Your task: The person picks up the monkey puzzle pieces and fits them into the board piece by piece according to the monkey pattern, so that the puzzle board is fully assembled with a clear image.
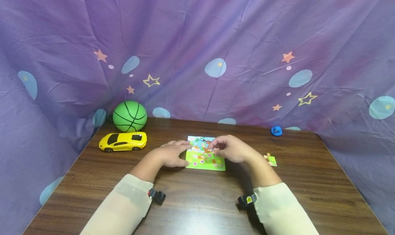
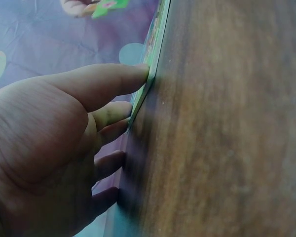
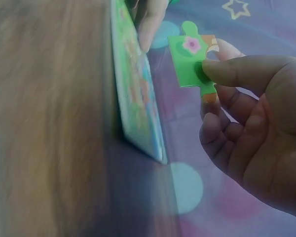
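Note:
A colourful jigsaw puzzle board (image 1: 192,164) with flowers and animals printed on it lies flat on the table. My left hand (image 1: 171,155) rests at its left side, fingers extended. In the left wrist view the left thumb (image 2: 113,81) touches the board's edge. My right hand (image 1: 236,150) is over the board's right part and pinches a green jigsaw piece (image 3: 185,59) between thumb and fingers. That piece shows a pink flower and bits of orange, and is held apart from the board. Another jigsaw piece (image 1: 272,160) lies on the table beyond the right wrist.
A yellow toy car (image 1: 123,141) stands at the left, with a green ball (image 1: 130,116) behind it. Towards the back right sits a small blue hat-shaped object (image 1: 276,131). Purple patterned cloth (image 1: 185,56) hangs behind and beside the wooden table (image 1: 191,194).

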`<state>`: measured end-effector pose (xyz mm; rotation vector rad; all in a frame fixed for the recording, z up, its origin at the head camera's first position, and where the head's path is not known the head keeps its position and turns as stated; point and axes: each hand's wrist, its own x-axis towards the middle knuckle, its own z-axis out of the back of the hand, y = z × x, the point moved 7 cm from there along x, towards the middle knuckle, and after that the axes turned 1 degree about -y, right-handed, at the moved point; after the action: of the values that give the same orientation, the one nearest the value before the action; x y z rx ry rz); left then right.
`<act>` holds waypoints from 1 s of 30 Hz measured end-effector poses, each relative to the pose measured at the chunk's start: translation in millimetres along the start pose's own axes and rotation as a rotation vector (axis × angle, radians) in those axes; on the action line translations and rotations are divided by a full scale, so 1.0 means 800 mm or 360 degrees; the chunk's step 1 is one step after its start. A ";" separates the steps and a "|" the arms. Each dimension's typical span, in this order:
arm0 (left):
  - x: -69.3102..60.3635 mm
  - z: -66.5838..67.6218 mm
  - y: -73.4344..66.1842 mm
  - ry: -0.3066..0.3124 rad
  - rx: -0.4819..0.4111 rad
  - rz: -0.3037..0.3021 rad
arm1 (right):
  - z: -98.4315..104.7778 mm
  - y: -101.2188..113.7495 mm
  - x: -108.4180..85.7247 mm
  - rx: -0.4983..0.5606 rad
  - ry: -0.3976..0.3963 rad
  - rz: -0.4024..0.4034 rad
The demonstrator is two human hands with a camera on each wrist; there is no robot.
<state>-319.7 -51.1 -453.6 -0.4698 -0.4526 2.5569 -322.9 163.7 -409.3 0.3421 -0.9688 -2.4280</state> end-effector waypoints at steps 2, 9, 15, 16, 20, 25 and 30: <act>0.001 0.000 0.000 0.0001 0.0000 0.0003 | -0.001 0.005 0.006 -0.0007 -0.0008 0.0000; 0.001 0.000 0.001 -0.0001 0.0006 -0.0003 | -0.015 0.002 0.019 -0.0017 0.0017 -0.0060; 0.001 0.000 -0.001 -0.0007 0.0031 -0.0013 | -0.038 -0.010 0.022 0.0045 0.0118 -0.0062; 0.001 0.000 -0.001 -0.0007 0.0031 -0.0013 | -0.040 -0.011 0.023 0.0056 0.0124 -0.0063; 0.001 0.001 -0.002 -0.0009 0.0027 -0.0011 | -0.046 -0.011 0.024 0.0014 0.0126 -0.0060; 0.000 0.002 -0.002 -0.0009 0.0023 -0.0008 | -0.049 -0.011 0.025 -0.0071 0.0116 -0.0059; 0.000 0.002 -0.003 -0.0008 0.0026 -0.0012 | -0.049 -0.012 0.026 -0.0128 0.0102 -0.0096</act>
<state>-319.3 -50.0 -451.3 -0.4548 -0.4344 2.5532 -328.2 135.9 -444.9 0.4232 -0.8424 -2.4861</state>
